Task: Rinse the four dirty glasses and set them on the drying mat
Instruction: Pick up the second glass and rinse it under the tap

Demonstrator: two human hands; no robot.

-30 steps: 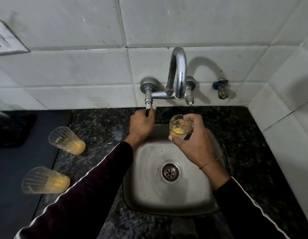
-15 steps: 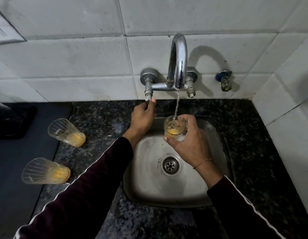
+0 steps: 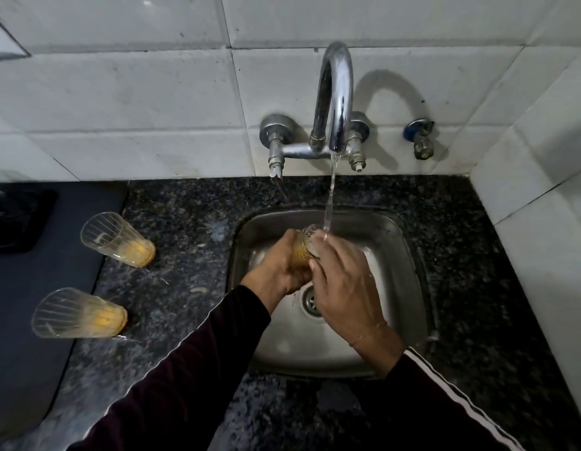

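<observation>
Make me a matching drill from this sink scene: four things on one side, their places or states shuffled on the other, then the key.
Things
1. glass in hands
2. far glass
3. tap
4. drain

States
A. running water
B. in the sink's floor, partly hidden by the hands
C. held under the stream by left hand and right hand
D. standing on the counter, orange dregs inside

Pairs: 1-C, 2-D, 3-A, 4-B

The sink (image 3: 400, 255) sits in the counter (image 3: 185, 222), under the tap (image 3: 334, 102) on the wall behind. Left of it stand two glasses (image 3: 118, 239) (image 3: 79, 314) — one behind the other — beside the mat (image 3: 28, 304). Both hands (image 3: 279, 268) (image 3: 344, 284) hold a third glass (image 3: 304, 247) over the sink.
</observation>
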